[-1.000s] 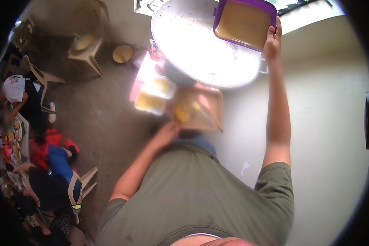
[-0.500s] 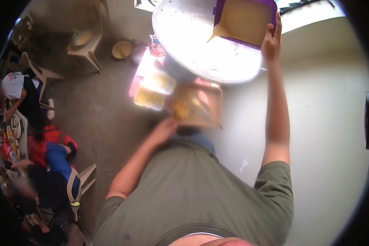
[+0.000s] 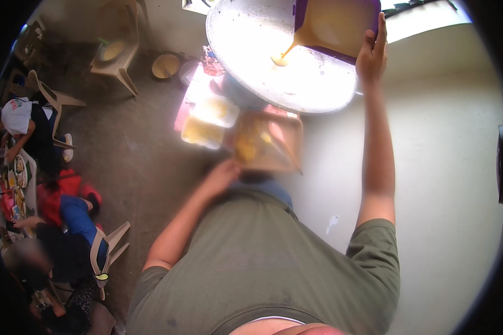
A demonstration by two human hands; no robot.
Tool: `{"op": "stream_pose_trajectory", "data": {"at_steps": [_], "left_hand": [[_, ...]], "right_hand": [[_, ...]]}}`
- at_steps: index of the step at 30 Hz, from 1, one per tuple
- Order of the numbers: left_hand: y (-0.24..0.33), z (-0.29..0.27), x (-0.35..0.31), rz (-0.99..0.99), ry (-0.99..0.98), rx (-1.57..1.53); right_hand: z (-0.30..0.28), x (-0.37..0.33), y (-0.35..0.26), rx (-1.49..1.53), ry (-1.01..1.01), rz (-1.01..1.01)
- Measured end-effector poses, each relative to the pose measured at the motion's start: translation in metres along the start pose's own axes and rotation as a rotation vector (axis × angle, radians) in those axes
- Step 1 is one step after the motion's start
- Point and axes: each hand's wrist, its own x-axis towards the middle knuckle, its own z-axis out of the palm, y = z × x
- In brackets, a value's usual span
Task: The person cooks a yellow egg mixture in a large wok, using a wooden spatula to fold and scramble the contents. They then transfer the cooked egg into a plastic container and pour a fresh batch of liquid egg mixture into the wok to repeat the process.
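Note:
At the top right, my right hand point(image 3: 372, 58) grips the right side of a purple rectangular tub point(image 3: 302, 12). The tub is tilted, and a stream of yellowish liquid point(image 3: 281, 59) runs from its corner into a wide, shallow metal pan point(image 3: 251, 78). A small pool of the liquid shows on the pan's bright surface. Down at waist height, my left hand point(image 3: 222, 174) is at the near left corner of a brown tray point(image 3: 297, 131). Its fingers are blurred, so whether it touches the tray is unclear. Yellow food and a long-handled utensil point(image 3: 285, 146) lie in the tray.
Two clear containers point(image 3: 202, 133) of yellow food stand left of the tray. A pot point(image 3: 166, 66) rests on the floor and a bowl point(image 3: 113, 51) on a plastic chair point(image 3: 114, 68). At far left, people sit by a table point(image 3: 31, 184) with food. A pale wall point(image 3: 430, 195) borders my right.
The liquid, then just gathering at the tub's corner, now streams down and pools in the pan. The tub has shifted slightly right. My left hand has hardly moved.

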Motion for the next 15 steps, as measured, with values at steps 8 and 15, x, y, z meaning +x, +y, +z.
{"op": "stream_pose_trajectory", "data": {"at_steps": [8,15], "left_hand": [[0.011,0.002,-0.001,0.004,-0.027,0.092],[0.214,-0.036,-0.057,0.202,-0.512,0.413]], "right_hand": [[-0.001,0.002,0.003,-0.02,0.023,-0.053],[-0.015,0.003,0.018,-0.115,-0.031,0.056]]}}
